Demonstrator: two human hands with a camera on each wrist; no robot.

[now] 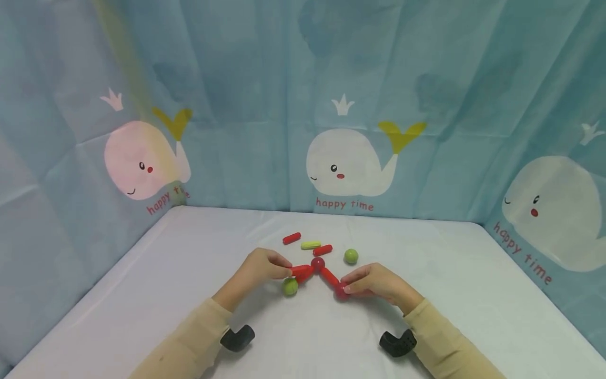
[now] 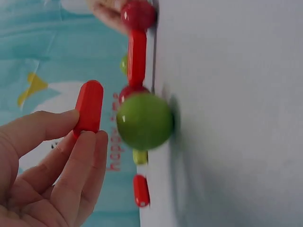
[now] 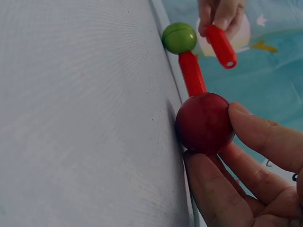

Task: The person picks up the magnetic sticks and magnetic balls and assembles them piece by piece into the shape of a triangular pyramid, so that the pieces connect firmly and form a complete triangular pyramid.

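My left hand (image 1: 264, 269) pinches a red rod (image 2: 90, 105) between thumb and fingertips, raised off the table. Just below it, a green ball (image 1: 290, 286) rests on the white surface. A second red rod (image 3: 191, 73) runs from that green ball toward a dark red ball (image 1: 317, 263). From there another red rod (image 1: 329, 277) leads to a nearer dark red ball (image 3: 205, 124). The thumb and fingers of my right hand (image 1: 377, 284) grip this nearer ball at the table. Whether every joint is pushed in, I cannot tell.
Behind the linked pieces lie two loose red rods (image 1: 291, 238), a yellow-green rod (image 1: 311, 245) and another green ball (image 1: 351, 256). The white table (image 1: 303, 342) ends at a blue curtain (image 1: 246, 105) printed with whales.
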